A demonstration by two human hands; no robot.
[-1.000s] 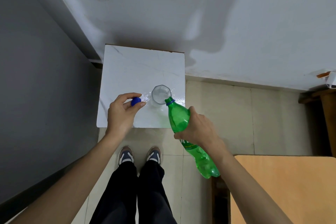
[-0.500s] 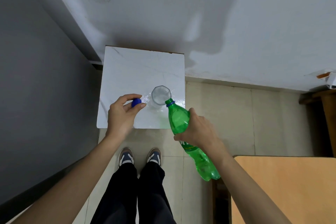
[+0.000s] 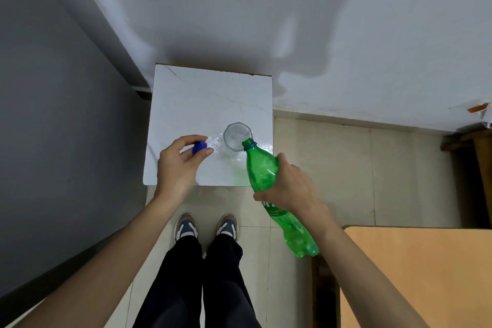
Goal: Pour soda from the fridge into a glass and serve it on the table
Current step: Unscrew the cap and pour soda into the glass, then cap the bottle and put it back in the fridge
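Soda bottle (image 3: 262, 168), tilted, was gripped in our right hand (image 3: 290, 189), its mouth over the glass (image 3: 235, 136); left of the glass, our left hand (image 3: 178, 165) pinched the blue cap (image 3: 199, 147).

We look down on a pale beige tiled floor (image 3: 319, 168), a scuffed white plaster wall (image 3: 266, 8), a grey side panel (image 3: 53, 114) and a tan wooden tabletop corner (image 3: 426, 274).
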